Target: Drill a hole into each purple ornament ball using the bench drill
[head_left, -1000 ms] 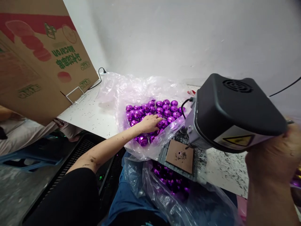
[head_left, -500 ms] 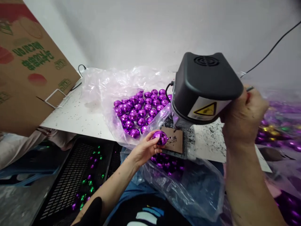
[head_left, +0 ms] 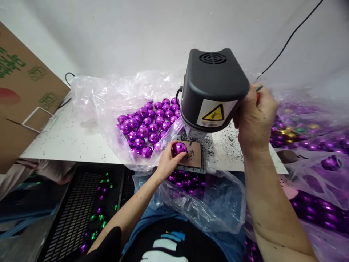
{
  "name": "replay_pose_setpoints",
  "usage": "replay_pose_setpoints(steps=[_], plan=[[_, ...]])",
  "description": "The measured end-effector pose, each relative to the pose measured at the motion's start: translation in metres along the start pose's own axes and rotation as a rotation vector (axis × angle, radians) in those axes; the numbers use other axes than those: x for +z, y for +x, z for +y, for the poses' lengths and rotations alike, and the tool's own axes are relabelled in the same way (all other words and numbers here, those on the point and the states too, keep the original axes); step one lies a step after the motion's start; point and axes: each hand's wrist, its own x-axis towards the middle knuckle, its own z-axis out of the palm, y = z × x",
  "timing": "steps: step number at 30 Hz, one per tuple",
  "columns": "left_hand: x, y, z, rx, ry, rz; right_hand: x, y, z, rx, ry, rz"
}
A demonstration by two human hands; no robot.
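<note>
My left hand (head_left: 170,160) is closed round a shiny purple faceted ball (head_left: 180,147), thumb on the near side. It holds the ball at the left part of a brown board (head_left: 196,155), just left of the drill bit. The board lies on the base of a black bench drill press (head_left: 215,87) with a yellow warning label. My right hand (head_left: 257,118) is wrapped round the feed handle (head_left: 259,88) at the drill press's right side; most of the grip is hidden. Black shavings are scattered on the board and base.
Many purple balls (head_left: 147,125) lie in a clear plastic bag on the white table (head_left: 89,145). More sit in a bag (head_left: 218,211) on my lap. A cardboard box (head_left: 24,98) stands left, above a black crate (head_left: 73,207). Bagged purple balls (head_left: 321,211) fill the right.
The view has shifted, so everything sits further left. My left hand has turned and brought the ball down onto the board. My right hand remains on the handle.
</note>
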Motion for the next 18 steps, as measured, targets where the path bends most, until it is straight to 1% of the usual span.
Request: replay_pose_setpoints(steps=[3, 9, 12, 15, 18], plan=[[0.01, 0.003, -0.005, 0.155, 0.213, 0.037, 0.0, 0.0, 0.0, 0.005, -0.006, -0.005], [0.022, 0.003, -0.009, 0.351, 0.38, 0.044, 0.0, -0.002, -0.001, -0.003, -0.003, -0.002], [0.028, 0.004, -0.008, 0.371, 0.457, 0.055, 0.0, -0.002, -0.001, 0.003, -0.011, 0.011], [0.034, 0.006, -0.008, 0.335, 0.524, 0.062, 0.0, -0.001, -0.002, 0.007, -0.003, 0.015], [0.035, 0.005, -0.01, 0.343, 0.537, 0.023, 0.001, -0.001, -0.004, 0.004, 0.007, 0.002]])
